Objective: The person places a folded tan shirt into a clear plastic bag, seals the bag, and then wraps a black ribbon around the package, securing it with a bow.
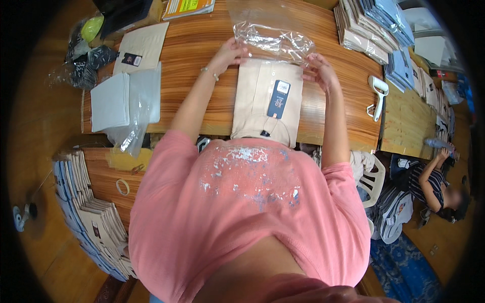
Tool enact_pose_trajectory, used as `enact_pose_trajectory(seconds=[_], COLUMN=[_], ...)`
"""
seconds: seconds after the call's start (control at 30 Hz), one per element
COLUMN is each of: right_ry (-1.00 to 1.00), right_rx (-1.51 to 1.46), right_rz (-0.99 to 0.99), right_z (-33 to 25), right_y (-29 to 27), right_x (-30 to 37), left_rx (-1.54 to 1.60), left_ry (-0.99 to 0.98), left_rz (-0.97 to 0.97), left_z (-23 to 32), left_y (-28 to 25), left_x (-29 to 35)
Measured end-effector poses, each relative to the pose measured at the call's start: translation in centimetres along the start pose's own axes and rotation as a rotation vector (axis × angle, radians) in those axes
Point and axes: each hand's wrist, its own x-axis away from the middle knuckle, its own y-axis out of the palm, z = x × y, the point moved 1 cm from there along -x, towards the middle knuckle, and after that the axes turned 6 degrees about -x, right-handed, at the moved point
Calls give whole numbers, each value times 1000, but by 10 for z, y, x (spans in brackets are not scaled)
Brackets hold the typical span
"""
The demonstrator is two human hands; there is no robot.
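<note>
While a folded beige cloth garment point(257, 101) is lying nearer, the left hand point(230, 55) and right hand point(322, 73) are apparently pinching a clear plastic bag point(273, 41) just beyond it.

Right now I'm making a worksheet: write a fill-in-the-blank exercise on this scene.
The folded beige cloth garment bears a blue rectangular ____.
The crinkled transparent bag is made of ____.
The white handled tool lies to the garment's ____.
The foreground cloth shirt is mainly ____.

Missing words: tag; plastic; right; pink.
</note>
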Motion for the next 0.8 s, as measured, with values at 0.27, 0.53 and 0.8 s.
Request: enact_pose_trajectory(seconds=[0.27,0.53,0.8], right_ry=[-190,-137,-62], right_rx=[35,43,-3], right_rz=[44,61,78], right_z=[24,25,36], right_y=[-15,-5,-5], right_x=[-14,-7,-8], left_rx=[-166,-31,108], left_ry=[151,149,65], left_rz=[39,22,20], left_z=[-8,-7,-24], left_y=[-4,-7,-11], left_x=[-5,-1,-7])
